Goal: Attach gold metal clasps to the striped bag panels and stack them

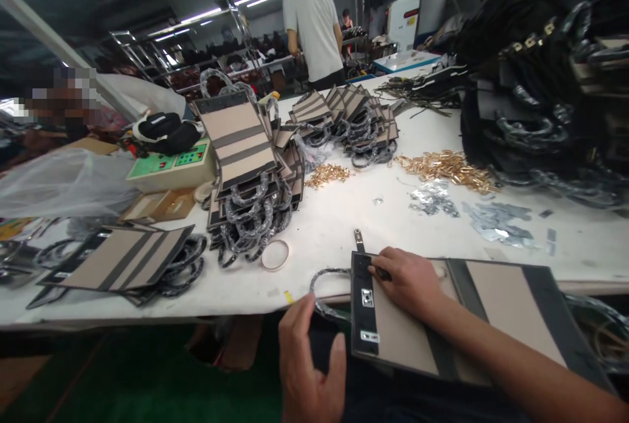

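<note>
A beige bag panel with dark stripes lies in front of me at the table's front edge. Two small metal plates sit on its black end strip, and a short strap with a metal fitting sticks out past the far corner. My right hand rests on the panel, its fingers curled at the black strip around something dark that I cannot make out. Below the plastic-wrapped handle, my left hand is raised with thumb and fingers apart, holding nothing.
Stacked bag panels with wrapped handles stand left of centre, more lie at left. Gold metal pieces, silver plates and a tape ring lie on the white table. Black bags pile at right. A person stands beyond.
</note>
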Available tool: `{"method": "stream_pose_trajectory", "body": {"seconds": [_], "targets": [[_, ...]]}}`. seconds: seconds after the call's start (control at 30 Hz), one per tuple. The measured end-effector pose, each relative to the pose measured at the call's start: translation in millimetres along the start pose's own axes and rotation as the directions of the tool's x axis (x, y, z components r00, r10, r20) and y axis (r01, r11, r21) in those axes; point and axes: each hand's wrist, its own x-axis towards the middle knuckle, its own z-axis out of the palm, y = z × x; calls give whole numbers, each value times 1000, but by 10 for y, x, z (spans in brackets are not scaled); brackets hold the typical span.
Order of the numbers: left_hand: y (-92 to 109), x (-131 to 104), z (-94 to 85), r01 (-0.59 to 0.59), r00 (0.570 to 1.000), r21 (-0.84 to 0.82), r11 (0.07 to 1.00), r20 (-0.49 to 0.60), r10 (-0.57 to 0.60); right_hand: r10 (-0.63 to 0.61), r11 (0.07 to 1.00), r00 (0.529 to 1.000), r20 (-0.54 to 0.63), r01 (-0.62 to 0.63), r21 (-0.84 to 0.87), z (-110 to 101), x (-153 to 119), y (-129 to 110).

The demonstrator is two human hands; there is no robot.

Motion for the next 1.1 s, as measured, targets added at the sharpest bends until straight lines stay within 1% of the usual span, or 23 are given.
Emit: {"method": "stream_pose_trajectory", "body": {"seconds": [0.03, 0.07, 0.1, 0.13, 0.17, 0.2, 0.23, 0.3, 0.37, 0.57, 0.67, 0.77, 0.9, 1.1], "targets": [[18, 126, 38, -136, 986, 47, 990, 106, 131, -1, 1000, 1000, -12, 1, -1, 4, -9, -11], [35, 257, 101, -219, 951, 77, 973, 238, 196, -3, 1000, 1000, -22, 3, 0, 9, -20, -23], [45, 381, 180, -266, 906, 90, 960, 362, 217, -6, 1000, 1000, -31, 6, 1, 15, -33, -35], [47, 490, 263, -292, 854, 95, 952, 475, 214, -10, 1000, 999, -39, 10, 1, 22, -49, -44], [41, 577, 339, -301, 808, 103, 948, 555, 196, -16, 1000, 999, -48, 16, -1, 31, -69, -51], [29, 639, 402, -303, 773, 112, 946, 609, 176, -26, 1000, 998, -55, 26, -2, 41, -92, -55], [13, 679, 447, -305, 752, 125, 944, 640, 158, -37, 999, 998, -59, 37, -3, 51, -117, -56], [-17, 714, 483, -311, 743, 153, 938, 654, 139, -53, 999, 998, -44, 53, -4, 66, -163, -60], [-36, 733, 472, -326, 739, 163, 931, 658, 144, -47, 999, 999, 0, 47, -3, 61, -182, -78], [-42, 856, 446, -348, 727, 143, 927, 665, 170, 47, 999, 990, 136, -48, 9, -49, -58, -245], [-52, 867, 448, -346, 737, 135, 929, 651, 180, 80, 997, 986, 147, -80, -7, -61, -8, -326], [-66, 838, 444, -366, 741, 138, 920, 641, 199, 75, 997, 984, 163, -71, -31, -49, 7, -368], [-87, 807, 454, -417, 728, 161, 894, 648, 224, 50, 996, 978, 203, -35, -77, -49, 21, -393], [-85, 819, 492, -500, 701, 183, 846, 659, 272, 49, 994, 973, 224, -25, -107, -63, 80, -445]]}}
